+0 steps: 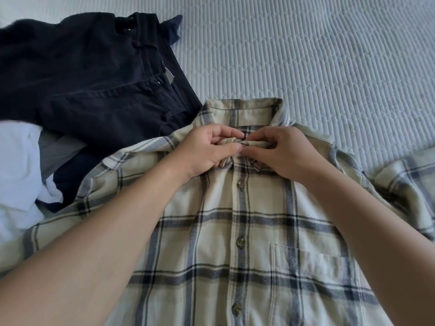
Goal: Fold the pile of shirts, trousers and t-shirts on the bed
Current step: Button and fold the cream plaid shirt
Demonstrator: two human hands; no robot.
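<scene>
A cream plaid shirt [254, 234] with dark blue checks lies front up on the bed, buttoned down its placket, collar pointing away from me. My left hand [207, 149] and my right hand [280, 151] meet at the collar's front. Both pinch the two ends of the collar band together between thumb and fingers. A chest pocket shows at the lower right of the shirt. Its sleeves spread out to either side.
Dark navy trousers [98, 90] lie at the upper left, partly under the shirt's shoulder. White cloth [16, 165] and a grey piece [58, 149] lie at the left edge, with more navy fabric [68, 184] below. The quilted pale bedspread [317, 55] stretches to the right and far side.
</scene>
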